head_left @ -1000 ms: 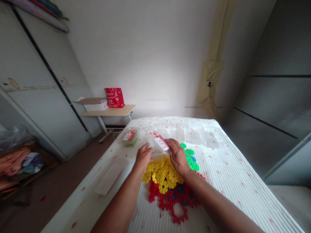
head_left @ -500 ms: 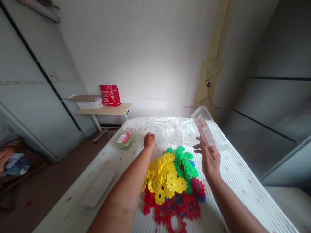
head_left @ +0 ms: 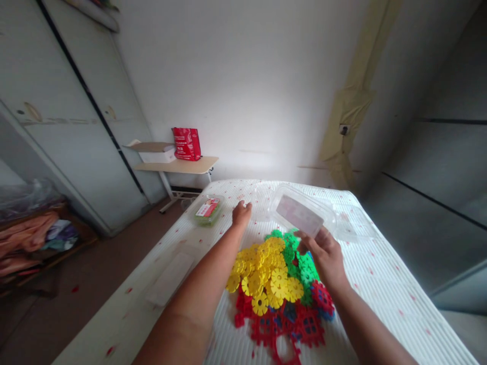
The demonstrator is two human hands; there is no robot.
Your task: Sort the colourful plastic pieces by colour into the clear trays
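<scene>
My right hand pinches the near edge of a clear plastic lid, which is tilted over the far side of the table. A pale label shows through it. My left hand is closed at the left side of a clear plastic container; its exact finger contact is hard to see. Between my forearms lies a heap of yellow flower-shaped discs, green discs and red lattice pieces, with some blue pieces among them.
A closed clear box with green contents stands at the table's left edge. A pale, see-through container lies nearer, beside my left forearm. Behind, a small side table carries a red bag and a white box.
My right hand has lowered the lid and turned it leftward, from steeply raised to nearly flat. My left hand stays near the container. The whole view has shifted, moving the scene rightward.
</scene>
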